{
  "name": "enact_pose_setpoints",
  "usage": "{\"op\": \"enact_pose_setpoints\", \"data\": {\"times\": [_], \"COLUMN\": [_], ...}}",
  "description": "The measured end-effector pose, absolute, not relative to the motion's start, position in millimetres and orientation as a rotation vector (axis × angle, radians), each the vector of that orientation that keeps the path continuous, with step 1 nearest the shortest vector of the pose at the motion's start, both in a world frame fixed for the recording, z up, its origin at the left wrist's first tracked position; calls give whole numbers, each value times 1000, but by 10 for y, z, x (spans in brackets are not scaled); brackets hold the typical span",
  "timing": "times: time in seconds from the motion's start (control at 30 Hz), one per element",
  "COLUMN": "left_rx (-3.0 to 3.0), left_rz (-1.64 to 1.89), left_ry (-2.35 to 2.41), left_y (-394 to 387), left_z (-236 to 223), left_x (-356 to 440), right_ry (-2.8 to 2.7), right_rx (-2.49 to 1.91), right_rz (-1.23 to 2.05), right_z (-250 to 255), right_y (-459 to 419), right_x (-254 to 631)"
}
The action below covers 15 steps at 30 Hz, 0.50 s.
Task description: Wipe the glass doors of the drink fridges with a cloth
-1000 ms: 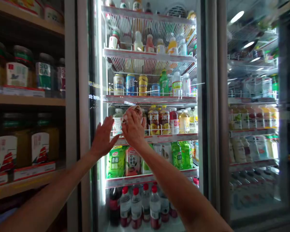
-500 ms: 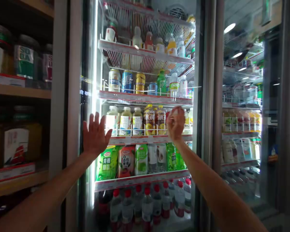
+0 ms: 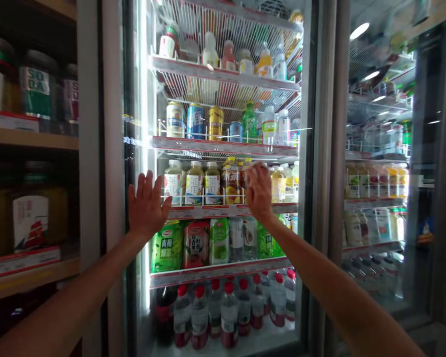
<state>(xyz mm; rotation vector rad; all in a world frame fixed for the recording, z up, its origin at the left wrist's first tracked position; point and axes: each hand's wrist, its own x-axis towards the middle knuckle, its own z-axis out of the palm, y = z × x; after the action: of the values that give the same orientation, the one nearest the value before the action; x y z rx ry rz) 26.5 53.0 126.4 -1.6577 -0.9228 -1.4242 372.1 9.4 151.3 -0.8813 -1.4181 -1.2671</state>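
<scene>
A glass-fronted drinks fridge stands before me, its door [image 3: 312, 148] closed. My left hand [image 3: 146, 206] lies flat on the glass near the door's left edge, fingers spread and pointing up. My right hand [image 3: 259, 192] is closed around a small crumpled pale cloth [image 3: 257, 168] and presses it against the glass, in front of the shelf of tea bottles [image 3: 193, 182]. Behind the glass are several shelves of bottles and cans.
Wooden shelves [image 3: 29, 141] with labelled jars stand to the left of the fridge. A second glass-door fridge [image 3: 379, 173] stands to the right, with ceiling lights reflected in its glass. Red-capped bottles [image 3: 223, 312] fill the lowest shelf.
My right hand with the cloth has slid across the glass from the left part of the tea shelf to the right. My left hand has stayed flat on the glass.
</scene>
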Motion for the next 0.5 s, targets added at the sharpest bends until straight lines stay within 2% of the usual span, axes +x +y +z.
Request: {"op": "enact_pose_setpoints", "data": {"times": [0.1, 0.2, 0.27, 0.43, 0.5], "left_rx": [-1648, -1626, -1617, -1642, -1661], "left_rz": [-1418, -1403, -1400, -1399, -1401], "left_ry": [-926, -933, -932, -919, -921], "left_y": [544, 557, 566, 587, 589], "left_z": [1258, 1250, 1245, 1237, 1235], "left_x": [260, 268, 268, 233, 223], "right_ry": [-1608, -1081, -951, -1819, -1712], "right_rx": [-856, -958, -958, -846, -905], "right_rz": [-1290, -1134, -1078, -1323, -1323], "right_z": [1477, 1640, 1705, 1586, 1639], "right_y": [19, 6, 51, 82, 59], "right_x": [3721, 3962, 3912, 3467, 3581]}}
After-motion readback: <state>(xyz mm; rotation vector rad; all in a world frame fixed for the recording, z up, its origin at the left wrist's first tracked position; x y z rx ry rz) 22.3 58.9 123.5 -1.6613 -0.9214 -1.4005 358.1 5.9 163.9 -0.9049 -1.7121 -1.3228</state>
